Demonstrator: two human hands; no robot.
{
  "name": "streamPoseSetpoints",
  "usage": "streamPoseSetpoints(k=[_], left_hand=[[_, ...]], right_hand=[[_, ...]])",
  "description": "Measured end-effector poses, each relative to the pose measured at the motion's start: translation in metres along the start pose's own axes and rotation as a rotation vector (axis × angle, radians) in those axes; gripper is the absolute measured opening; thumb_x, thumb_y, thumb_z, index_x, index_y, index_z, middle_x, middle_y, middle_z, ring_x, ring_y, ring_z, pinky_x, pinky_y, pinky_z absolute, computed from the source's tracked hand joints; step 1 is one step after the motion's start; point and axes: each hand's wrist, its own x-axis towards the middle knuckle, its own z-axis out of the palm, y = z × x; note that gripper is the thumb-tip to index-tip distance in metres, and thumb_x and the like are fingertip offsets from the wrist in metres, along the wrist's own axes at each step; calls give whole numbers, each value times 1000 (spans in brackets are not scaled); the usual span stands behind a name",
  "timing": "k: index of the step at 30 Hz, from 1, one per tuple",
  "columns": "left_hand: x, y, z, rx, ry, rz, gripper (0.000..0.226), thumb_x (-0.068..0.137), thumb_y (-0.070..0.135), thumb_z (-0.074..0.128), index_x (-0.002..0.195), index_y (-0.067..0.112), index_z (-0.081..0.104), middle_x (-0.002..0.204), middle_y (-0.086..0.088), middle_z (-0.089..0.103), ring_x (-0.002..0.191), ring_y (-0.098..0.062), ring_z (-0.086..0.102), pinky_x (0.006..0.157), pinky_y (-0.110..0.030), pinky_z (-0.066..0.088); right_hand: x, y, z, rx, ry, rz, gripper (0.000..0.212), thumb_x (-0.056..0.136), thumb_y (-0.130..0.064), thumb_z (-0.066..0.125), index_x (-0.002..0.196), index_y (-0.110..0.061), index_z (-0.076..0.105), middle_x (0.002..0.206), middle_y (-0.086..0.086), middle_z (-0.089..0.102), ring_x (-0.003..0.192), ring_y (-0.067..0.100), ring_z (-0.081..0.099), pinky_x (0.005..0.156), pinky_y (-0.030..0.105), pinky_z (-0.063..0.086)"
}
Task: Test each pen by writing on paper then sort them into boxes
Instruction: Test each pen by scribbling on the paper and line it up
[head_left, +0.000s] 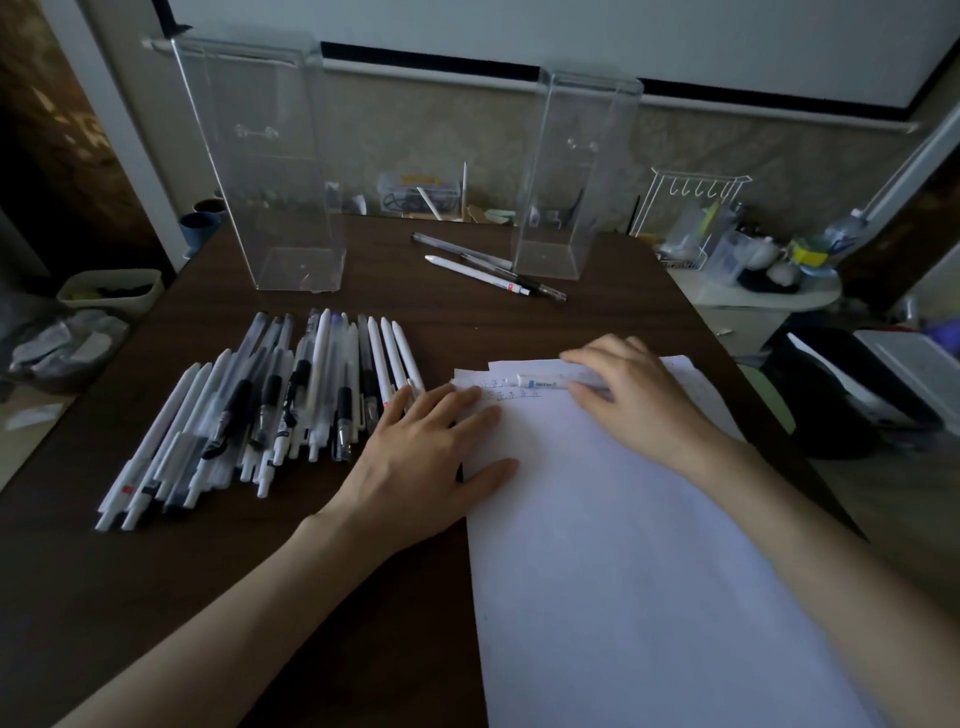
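Observation:
White paper lies on the dark wooden table, with small written marks near its top left corner. My left hand rests flat on the paper's left edge, fingers spread, beside a pile of several white and clear pens. My right hand lies over the top of the sheet, its fingers on a white pen that lies flat across the paper. Two tall clear boxes stand at the back: the left box and the right box. Both look empty.
Three loose pens lie between the boxes. Behind the table sit a blue cup, a small clear case and a white wire rack. A white side table with clutter stands right; a bin stands left.

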Motion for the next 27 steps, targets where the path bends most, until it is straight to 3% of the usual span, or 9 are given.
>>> streamPoseSetpoints(k=[2,5,10,12,15,18,21,24,27], left_hand=[[0,0,-1,-11,-11,6,63,87,62,30,125,20,58,133,-8,53,126,-28,46,104,-53,33],[-1,0,-4,-35,-10,46,60,88,59,31,126,20,56,136,-10,49,130,-29,40,107,-53,29],[-3,2,-8,-95,-62,245,50,93,51,34,128,23,55,136,-4,49,128,-20,43,108,-46,31],[-3,3,-7,-115,-95,308,47,95,49,35,129,24,54,136,-1,50,127,-16,44,106,-45,35],[-2,1,-6,-147,-118,311,46,95,49,36,132,25,52,138,3,48,129,-12,41,105,-42,37],[-2,1,-6,-144,-121,313,46,95,48,36,131,25,52,137,3,49,127,-11,43,103,-36,39],[-2,2,-7,-147,-112,314,45,95,48,37,130,25,53,136,4,50,126,-11,44,102,-33,39],[-3,2,-7,-141,-102,314,46,95,49,36,130,25,53,137,5,49,126,-11,44,102,-32,39],[-3,2,-6,-150,-79,316,44,95,47,38,129,25,54,136,5,50,124,-12,46,99,-35,41]], right_hand=[[8,-8,9,-7,27,-50,27,91,-19,60,116,-10,64,112,6,56,102,26,47,90,34,38],[12,-14,24,-97,146,-154,14,89,-17,58,93,-6,67,95,9,61,84,32,54,75,39,45],[8,-17,26,-143,286,-204,27,82,-2,50,106,-10,58,83,11,53,74,32,52,69,37,34],[7,-17,24,-187,331,-162,18,90,-14,45,100,-12,59,81,8,50,73,31,50,67,35,26],[5,-19,22,-223,341,-106,50,91,-59,36,75,-15,53,74,4,48,72,25,45,67,35,27],[5,-17,24,-217,396,-134,50,85,-61,46,63,-15,48,67,2,45,68,23,44,66,34,29],[5,-18,25,-189,458,-144,39,82,-46,50,61,-14,49,62,4,45,64,26,46,63,35,26],[6,-15,26,-185,489,-181,44,85,-52,50,63,-14,50,65,3,47,65,24,46,64,34,26],[7,-13,26,-52,505,-244,39,83,-48,58,79,-9,61,78,6,54,70,22,51,65,34,39]])
